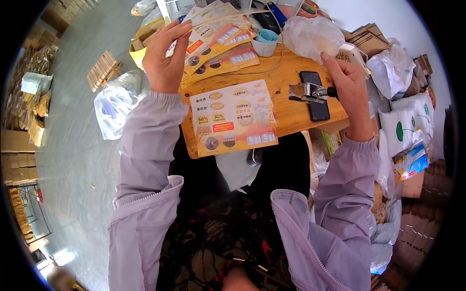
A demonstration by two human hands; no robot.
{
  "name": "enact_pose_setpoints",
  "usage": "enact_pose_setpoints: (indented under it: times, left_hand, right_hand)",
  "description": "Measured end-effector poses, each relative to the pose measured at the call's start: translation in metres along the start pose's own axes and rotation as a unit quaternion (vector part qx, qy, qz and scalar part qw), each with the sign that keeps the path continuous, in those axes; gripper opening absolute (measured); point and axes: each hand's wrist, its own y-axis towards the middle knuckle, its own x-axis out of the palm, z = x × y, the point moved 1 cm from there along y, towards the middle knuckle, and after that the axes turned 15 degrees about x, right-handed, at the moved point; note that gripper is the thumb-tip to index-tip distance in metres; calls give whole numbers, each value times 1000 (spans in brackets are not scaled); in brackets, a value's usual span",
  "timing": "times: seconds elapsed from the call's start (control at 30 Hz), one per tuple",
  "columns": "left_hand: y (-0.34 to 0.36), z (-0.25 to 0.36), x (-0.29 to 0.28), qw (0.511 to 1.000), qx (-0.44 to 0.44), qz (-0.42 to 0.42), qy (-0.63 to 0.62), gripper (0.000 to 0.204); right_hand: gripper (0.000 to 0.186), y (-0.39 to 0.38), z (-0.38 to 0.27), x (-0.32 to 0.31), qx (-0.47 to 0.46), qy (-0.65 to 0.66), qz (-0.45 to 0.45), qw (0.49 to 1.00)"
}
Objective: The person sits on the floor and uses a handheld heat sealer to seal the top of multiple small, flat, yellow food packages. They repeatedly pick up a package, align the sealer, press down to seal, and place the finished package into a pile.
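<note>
My left hand (167, 58) is raised at the far left of the wooden table (291, 119), beside a pile of printed orange-yellow sheets (221, 62). Its thumb and fingertips pinch what looks like a thin sheet, seen almost edge-on over the pile. My right hand (350, 83) is closed round the black handle of a metal hand tool (307, 91), its exact kind unclear. The tool's head sits over a black phone (314, 112); its fingers are mostly hidden. Between my hands, a flat printed sheet (235, 114) lies at the table's near edge.
A clear plastic bag (313, 36) and a white cup (265, 42) with a blue-green roll stand at the back. A yellow container (138, 51) is left of the table. Bags and white sacks (405, 116) crowd the right. A small striped stool (103, 69) stands on the grey floor.
</note>
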Motion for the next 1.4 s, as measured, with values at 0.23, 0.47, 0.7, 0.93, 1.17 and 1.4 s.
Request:
enact_pose_setpoints:
  times: [0.23,0.47,0.7,0.93,1.17,1.4]
  left_hand:
    - [-49,-1,12,967,-27,-248,53,42]
    - [-113,133,-49,863,-10,-490,-122,63]
    - [-134,142,-37,864,-28,-492,-103,61]
    - [-135,140,-35,873,-30,-474,-114,52]
    - [-135,139,-34,875,-36,-468,-117,50]
    - [-135,139,-35,876,-42,-467,-113,50]
  right_hand:
    - [49,-1,-7,19,7,-42,-14,999]
    - [47,0,-21,74,-32,-7,-69,997]
    - [51,-4,-34,133,-81,-41,-80,993]
    - [48,-10,-53,159,-72,-148,-89,982]
    - [44,-5,-47,177,-79,-196,-89,973]
    - [36,-1,-46,186,-95,-225,-70,967]
